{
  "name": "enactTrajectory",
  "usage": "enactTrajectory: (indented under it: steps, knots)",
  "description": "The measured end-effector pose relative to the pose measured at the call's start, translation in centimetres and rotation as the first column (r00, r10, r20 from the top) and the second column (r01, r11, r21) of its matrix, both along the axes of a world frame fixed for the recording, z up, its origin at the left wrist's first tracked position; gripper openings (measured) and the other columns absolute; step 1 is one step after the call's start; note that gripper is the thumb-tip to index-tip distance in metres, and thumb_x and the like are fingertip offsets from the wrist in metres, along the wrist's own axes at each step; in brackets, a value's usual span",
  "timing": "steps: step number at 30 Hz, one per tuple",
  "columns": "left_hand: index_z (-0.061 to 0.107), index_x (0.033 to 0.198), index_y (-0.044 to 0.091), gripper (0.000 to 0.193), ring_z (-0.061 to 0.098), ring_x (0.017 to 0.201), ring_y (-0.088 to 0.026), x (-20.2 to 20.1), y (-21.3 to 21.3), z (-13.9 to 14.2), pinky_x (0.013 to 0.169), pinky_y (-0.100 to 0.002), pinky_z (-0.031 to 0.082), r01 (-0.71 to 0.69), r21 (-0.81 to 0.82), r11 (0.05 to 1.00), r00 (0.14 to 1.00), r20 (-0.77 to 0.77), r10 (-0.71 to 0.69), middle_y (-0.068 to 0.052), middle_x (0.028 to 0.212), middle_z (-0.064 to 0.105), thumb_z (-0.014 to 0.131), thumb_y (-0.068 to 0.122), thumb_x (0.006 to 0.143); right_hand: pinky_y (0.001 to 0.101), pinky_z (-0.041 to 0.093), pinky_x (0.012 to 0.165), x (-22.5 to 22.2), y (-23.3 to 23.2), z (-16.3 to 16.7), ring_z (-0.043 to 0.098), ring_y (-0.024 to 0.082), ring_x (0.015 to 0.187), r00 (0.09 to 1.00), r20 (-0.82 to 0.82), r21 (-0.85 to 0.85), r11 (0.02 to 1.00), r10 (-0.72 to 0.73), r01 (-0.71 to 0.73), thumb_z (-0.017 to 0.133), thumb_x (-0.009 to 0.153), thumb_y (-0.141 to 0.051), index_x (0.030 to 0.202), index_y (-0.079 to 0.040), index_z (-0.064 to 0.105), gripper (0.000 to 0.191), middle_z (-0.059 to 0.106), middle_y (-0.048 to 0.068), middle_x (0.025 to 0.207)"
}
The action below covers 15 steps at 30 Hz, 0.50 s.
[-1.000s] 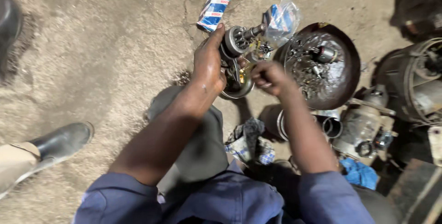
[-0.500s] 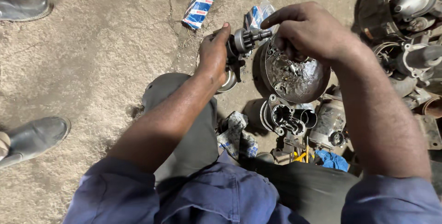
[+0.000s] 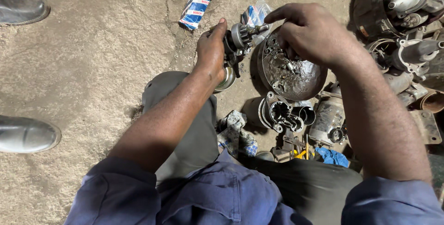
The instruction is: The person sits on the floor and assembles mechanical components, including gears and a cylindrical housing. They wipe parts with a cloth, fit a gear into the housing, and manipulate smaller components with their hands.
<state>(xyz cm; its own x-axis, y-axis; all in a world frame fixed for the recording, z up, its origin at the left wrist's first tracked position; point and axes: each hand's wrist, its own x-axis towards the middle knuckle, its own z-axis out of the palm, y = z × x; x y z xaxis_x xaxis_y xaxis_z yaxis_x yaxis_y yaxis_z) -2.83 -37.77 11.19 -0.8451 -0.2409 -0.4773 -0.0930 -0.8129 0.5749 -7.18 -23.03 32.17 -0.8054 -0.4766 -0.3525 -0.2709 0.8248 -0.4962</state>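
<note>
Clamped in the left hand (image 3: 212, 51), the geared shaft (image 3: 244, 34) points right toward the right hand (image 3: 309, 33), whose grip I cannot tell.

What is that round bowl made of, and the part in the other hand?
The round bowl looks like metal: grey, shiny, glinting under oily grime, with small parts inside. The geared part in the left hand also looks like metal, probably steel: dull silver with dark greasy patches. The right hand reaches into the bowl.
</note>
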Motion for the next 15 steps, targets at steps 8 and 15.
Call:
enactTrajectory:
  steps: [8, 15]
  knots:
    - [0.058, 0.129, -0.004, 0.045, 0.072, 0.105, -0.017, 0.1, 0.0, 0.3, 0.097, -0.034, 0.056, 0.073, -0.106, 0.992, 0.996, 0.065, -0.066, -0.016, 0.113, 0.07, 0.054, 0.032, 0.102, 0.0323, 0.058, 0.06, 0.7, 0.1, 1.1, 0.067, 0.015, 0.069, 0.998, -0.049, 0.11, 0.993, -0.035, 0.04, 0.052, 0.093, -0.009, 0.135, -0.012, 0.066, 0.044, 0.074, 0.01, 0.092]
    - [0.058, 0.127, -0.004, 0.043, 0.073, 0.09, -0.018, 0.0, 0.0, 1.3, 0.08, -0.035, 0.061, 0.049, -0.085, 0.995, 0.997, 0.058, -0.044, -0.016, 0.106, 0.07, 0.056, 0.031, 0.102, 0.0329, 0.06, 0.07, 1.0, 0.9, 0.5, 0.069, 0.016, 0.076, 0.995, -0.095, 0.089, 0.995, -0.03, 0.039, 0.052, 0.094, -0.008, 0.138, -0.013, 0.064, 0.045, 0.075, 0.012, 0.099]
